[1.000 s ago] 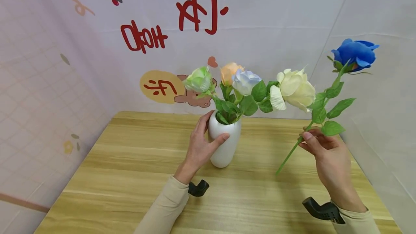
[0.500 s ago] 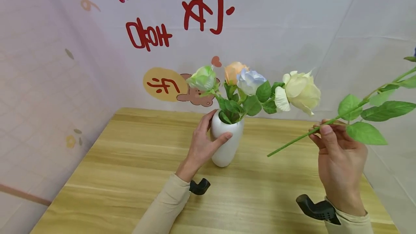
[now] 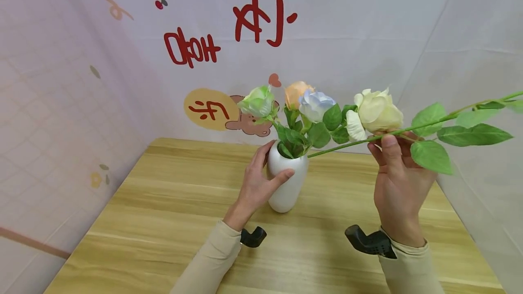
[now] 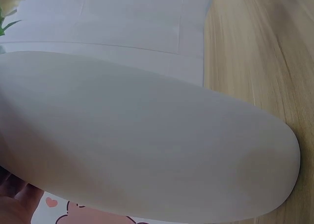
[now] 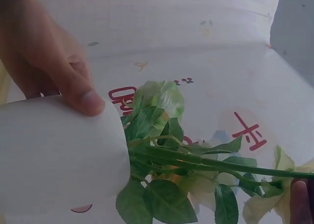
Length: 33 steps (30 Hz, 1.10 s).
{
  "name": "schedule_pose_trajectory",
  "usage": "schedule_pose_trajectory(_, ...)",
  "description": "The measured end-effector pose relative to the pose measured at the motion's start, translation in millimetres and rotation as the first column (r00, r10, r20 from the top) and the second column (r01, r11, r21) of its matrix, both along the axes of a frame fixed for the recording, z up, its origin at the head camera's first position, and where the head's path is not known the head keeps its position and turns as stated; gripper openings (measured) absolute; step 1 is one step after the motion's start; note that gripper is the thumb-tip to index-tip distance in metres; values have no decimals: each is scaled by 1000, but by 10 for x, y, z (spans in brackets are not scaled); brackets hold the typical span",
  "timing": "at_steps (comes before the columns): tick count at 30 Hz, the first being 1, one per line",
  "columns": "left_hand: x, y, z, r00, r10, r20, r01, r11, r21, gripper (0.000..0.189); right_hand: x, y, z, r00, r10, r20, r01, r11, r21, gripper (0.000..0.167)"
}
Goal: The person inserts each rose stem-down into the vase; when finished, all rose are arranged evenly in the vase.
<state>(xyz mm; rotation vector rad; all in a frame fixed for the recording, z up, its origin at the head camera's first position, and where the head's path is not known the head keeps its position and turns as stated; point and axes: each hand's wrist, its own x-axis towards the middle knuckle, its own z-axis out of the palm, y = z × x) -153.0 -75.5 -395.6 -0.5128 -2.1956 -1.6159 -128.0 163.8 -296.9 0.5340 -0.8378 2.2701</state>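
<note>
My left hand (image 3: 255, 183) grips the white vase (image 3: 288, 189) round its upper side, thumb across the front. The vase stands upright and fills much of the left wrist view. From its mouth rise several artificial roses: green-white (image 3: 257, 102), peach (image 3: 297, 94), pale blue (image 3: 316, 105) and cream (image 3: 377, 111). My right hand (image 3: 402, 185) pinches the leafy stem (image 3: 343, 146) of another rose, held aslant in front of the cream one. Its bare lower end is by the right side of the vase mouth; whether it touches the rim I cannot tell. Its bloom is out of view.
A wooden table (image 3: 171, 221) carries the vase. Behind it hangs a pale backdrop (image 3: 359, 12) with red lettering and a printed bear (image 3: 251, 124). Black curved devices sit at the left wrist (image 3: 253, 237) and the right wrist (image 3: 369, 242).
The right hand has moved left and up, bringing the stem's lower end to the vase mouth. The stem has tilted toward level, and its blue bloom has left the view. The left hand keeps its grip.
</note>
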Motion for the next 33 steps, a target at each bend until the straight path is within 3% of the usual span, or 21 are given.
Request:
schedule_pose_trajectory(4, 13, -6, -13, 1000, -2, -2, 2, 1000, 3, 94, -31, -118, -16, 999, -45, 22, 43, 997, 69, 30)
schedule_pose_trajectory(9, 28, 15, -16, 1000, -7, 4, 7, 1000, 2, 97, -69, -218, -63, 987, -142, 73, 124, 969, 212, 27)
schedule_pose_trajectory(15, 37, 20, -6, 1000, 0, 10, 0, 1000, -4, 96, -123, -314, -135, 986, -131, 103, 93, 945, 312, 23)
schedule_pose_trajectory(18, 40, 15, 4, 1000, 5, 10, -5, 1000, 0, 96, -140, -355, -189, 981, -154, 115, 95, 907, 410, 21)
schedule_pose_trajectory(21, 44, 17, 11, 1000, 0, 10, 0, 1000, 1, 94, -151, -371, -243, 967, -212, 140, 112, 850, 514, 22)
schedule_pose_trajectory(33, 32, 13, 7, 1000, 13, 11, -13, 1000, 1, 84, -191, -422, -253, 925, -275, 262, 26, 734, 678, 27)
